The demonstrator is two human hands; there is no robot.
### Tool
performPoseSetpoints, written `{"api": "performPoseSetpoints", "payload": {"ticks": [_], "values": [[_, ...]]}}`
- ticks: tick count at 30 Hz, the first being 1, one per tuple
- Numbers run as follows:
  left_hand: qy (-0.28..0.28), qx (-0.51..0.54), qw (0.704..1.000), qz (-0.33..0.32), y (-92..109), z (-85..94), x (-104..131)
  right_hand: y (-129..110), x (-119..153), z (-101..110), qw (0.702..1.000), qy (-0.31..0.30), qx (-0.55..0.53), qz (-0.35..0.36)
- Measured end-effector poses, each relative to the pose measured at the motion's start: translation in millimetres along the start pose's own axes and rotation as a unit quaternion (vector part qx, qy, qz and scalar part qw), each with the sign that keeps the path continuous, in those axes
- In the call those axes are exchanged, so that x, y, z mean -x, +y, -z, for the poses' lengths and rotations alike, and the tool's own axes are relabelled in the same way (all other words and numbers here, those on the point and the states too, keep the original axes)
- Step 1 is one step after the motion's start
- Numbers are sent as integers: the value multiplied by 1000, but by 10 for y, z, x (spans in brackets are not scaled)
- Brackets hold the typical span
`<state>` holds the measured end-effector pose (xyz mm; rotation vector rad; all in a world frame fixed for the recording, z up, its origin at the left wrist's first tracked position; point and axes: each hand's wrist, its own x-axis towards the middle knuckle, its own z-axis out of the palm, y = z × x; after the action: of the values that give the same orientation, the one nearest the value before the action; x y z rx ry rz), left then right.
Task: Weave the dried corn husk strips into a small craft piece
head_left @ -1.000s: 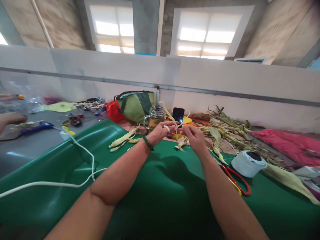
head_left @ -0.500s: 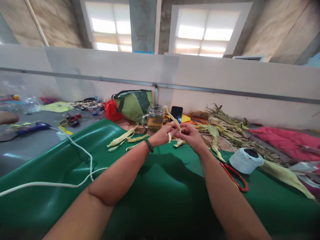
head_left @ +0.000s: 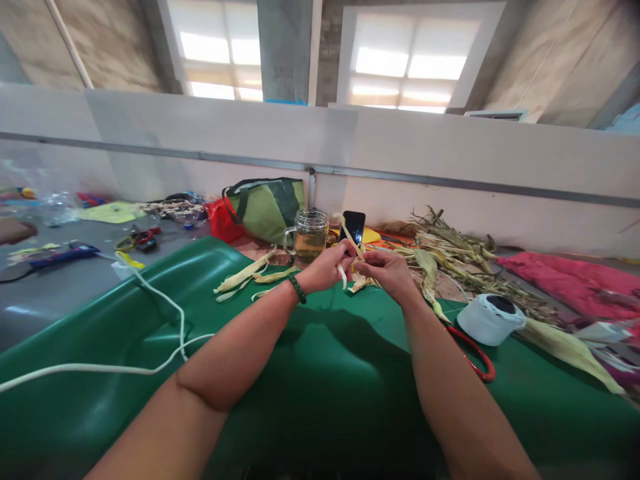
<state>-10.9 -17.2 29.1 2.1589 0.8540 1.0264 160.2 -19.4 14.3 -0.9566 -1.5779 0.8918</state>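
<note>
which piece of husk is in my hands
The narrow cream husk strip, held up between the left hand and right hand; the other pale husks lie unheld.

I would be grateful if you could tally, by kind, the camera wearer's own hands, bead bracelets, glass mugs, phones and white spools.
Hands: 2 (left hand and right hand, both at a pale strip)
Bead bracelet: 1
Glass mug: 1
Phone: 1
White spool: 1
Total: 6

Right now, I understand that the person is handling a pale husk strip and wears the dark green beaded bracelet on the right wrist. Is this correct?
Not quite: the dark green beaded bracelet is on the left wrist, as the head view shows. A pale husk strip is indeed being handled.
</note>
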Motion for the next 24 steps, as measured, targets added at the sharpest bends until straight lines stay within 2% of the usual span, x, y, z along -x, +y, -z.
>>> {"api": "performPoseSetpoints", "payload": {"ticks": [4,8,11,13,14,17,19,21,22,24], "values": [[-3,-18,1000,-22,38,-6,19,37,-32,16,1000,23,16,-2],[-18,41,999,-16,29,3,21,74,-58,27,998,49,47,-2],[-110,123,986,26,-6,97,23,104,-62,38,992,72,99,41],[-199,186,961,57,-20,215,34,120,-55,43,984,88,131,79],[-211,217,951,64,-21,283,42,125,-49,46,981,90,140,97],[-198,298,931,74,-16,456,56,122,-27,48,977,74,148,134],[-184,324,925,78,-24,486,45,106,-15,43,973,71,160,152],[-129,317,936,85,-59,421,17,84,-6,27,964,80,191,169],[-88,296,947,91,-86,360,-1,75,-2,12,958,82,210,178],[-45,260,961,83,-141,215,-37,63,8,-29,948,77,239,196]]}}
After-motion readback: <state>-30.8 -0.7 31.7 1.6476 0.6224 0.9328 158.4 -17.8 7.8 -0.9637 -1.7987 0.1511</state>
